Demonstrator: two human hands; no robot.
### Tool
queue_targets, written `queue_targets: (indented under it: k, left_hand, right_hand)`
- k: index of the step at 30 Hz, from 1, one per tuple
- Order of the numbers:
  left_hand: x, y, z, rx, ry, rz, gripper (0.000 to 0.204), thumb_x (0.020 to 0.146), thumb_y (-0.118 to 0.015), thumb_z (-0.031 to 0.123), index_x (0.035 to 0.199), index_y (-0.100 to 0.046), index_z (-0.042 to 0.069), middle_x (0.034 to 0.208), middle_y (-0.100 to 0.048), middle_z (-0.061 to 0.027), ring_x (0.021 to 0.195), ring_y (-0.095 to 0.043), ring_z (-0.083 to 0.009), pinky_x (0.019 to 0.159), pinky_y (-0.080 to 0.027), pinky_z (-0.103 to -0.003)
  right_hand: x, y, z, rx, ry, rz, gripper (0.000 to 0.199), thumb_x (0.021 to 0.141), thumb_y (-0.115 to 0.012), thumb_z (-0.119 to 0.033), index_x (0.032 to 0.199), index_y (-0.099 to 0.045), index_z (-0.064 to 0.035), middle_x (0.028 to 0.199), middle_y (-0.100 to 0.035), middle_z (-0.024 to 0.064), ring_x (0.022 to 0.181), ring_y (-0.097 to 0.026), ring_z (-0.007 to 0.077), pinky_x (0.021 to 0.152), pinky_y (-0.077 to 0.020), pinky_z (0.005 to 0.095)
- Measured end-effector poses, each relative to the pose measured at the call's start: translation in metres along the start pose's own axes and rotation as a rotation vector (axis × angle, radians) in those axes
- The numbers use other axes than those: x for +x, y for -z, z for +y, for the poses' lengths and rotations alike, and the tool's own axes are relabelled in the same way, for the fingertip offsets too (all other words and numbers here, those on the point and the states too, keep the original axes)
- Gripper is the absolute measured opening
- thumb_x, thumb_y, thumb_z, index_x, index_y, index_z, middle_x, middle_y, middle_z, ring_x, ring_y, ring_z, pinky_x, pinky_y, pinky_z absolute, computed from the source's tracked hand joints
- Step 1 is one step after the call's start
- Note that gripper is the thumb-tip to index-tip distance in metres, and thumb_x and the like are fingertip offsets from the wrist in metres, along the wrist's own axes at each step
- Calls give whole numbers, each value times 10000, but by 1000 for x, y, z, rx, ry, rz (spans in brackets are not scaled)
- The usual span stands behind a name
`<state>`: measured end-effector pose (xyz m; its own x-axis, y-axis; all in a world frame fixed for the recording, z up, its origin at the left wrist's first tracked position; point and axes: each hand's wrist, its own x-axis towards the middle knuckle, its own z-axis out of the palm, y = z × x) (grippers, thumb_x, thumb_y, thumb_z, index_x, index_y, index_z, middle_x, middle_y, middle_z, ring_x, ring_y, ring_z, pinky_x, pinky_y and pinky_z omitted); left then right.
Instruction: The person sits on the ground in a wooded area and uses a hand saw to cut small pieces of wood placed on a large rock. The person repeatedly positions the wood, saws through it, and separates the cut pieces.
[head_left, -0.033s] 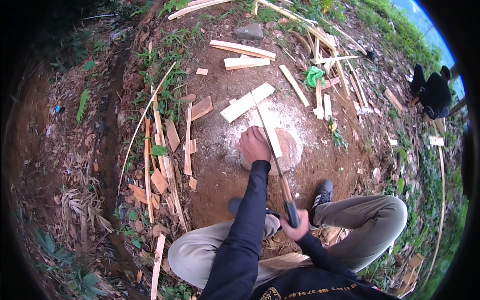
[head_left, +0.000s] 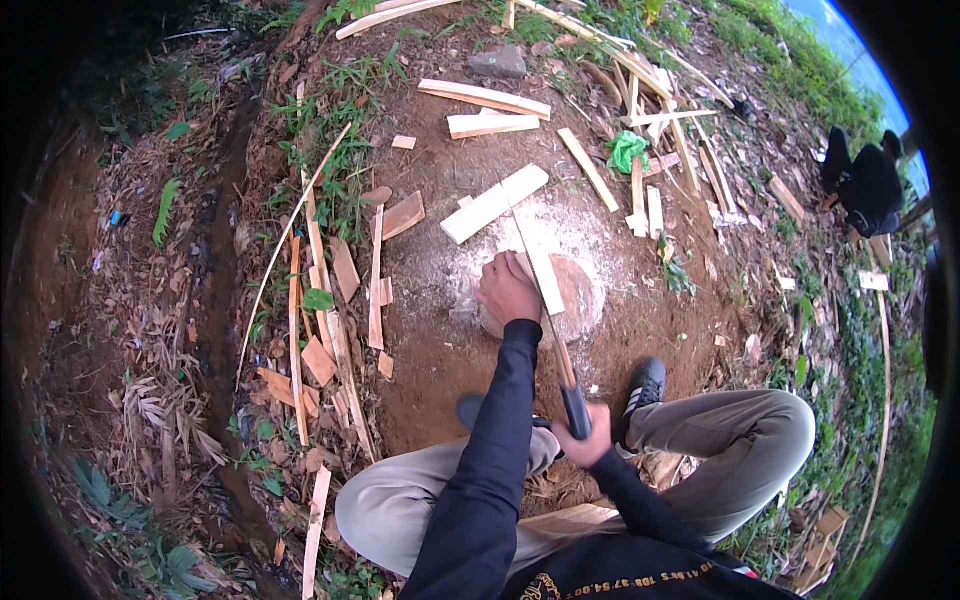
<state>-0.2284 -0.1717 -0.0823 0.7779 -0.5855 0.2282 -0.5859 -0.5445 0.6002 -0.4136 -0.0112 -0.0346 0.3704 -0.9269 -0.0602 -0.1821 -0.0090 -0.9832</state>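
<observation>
The right hand [head_left: 588, 437] wraps a dark handle [head_left: 574, 412], its blade [head_left: 556, 338] reaching forward past the left hand [head_left: 507, 288], whose fingers curl down; what they grip, I cannot tell. Beside the blade, pale wood [head_left: 547, 285] lies on a stump [head_left: 583, 296]; a board [head_left: 495, 206] lies beyond.

Bare hands: two, one left hand [head_left: 507, 288], one right hand [head_left: 586, 438]. Long-bladed tool [head_left: 564, 362], dark-handled: one. Stump [head_left: 585, 295]: one. Pale wood strip [head_left: 547, 285] at the stump: one. Broad pale board [head_left: 495, 205] beyond: one. Green plastic bag [head_left: 627, 152]: one. Large grey stone [head_left: 498, 63]: one. Shoes [head_left: 647, 385]: two. Dark-clothed person [head_left: 868, 190], upper right: one. Other loose wood pieces [head_left: 588, 170]: over twenty, overlapping, exact number not determinable.
</observation>
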Motion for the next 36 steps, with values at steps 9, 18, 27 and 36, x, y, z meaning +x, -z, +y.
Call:
queue_targets:
  k: [9,18,27,36]
  left_hand:
    - [0,-5,-7,-138,-45,120,313,1012,-449,289,1029,-681,78,1010,-643,-105,984,-601,-293,915,-395,-445]
    - [-1,-5,-5,-110,-21,51,329,1007,-454,315,1044,-687,85,1036,-641,-101,990,-590,-297,925,-395,-452]
    - [1,-5,-7,-109,-68,57,317,1003,-453,293,1049,-684,81,1011,-635,-122,955,-596,-324,875,-419,-448]
    - [2,-4,-11,-75,-79,120,329,1014,-449,299,1017,-687,71,985,-644,-119,935,-609,-323,850,-435,-456]
  right_hand:
    - [-50,16,-10,3,-39,-50,181,731,-678,-80,901,-726,-39,536,-526,72,473,-533,111,501,-462,320]
    - [-52,12,4,79,-36,-4,87,723,-676,-24,684,-598,-31,520,-469,-1,489,-457,58,466,-397,291]
    - [30,-10,-4,105,-92,120,192,717,-722,-110,659,-559,-28,533,-522,55,490,-506,104,482,-425,314]
    - [-10,-4,6,63,-15,1,269,706,-713,-47,581,-476,-74,529,-488,5,492,-467,69,474,-377,273]
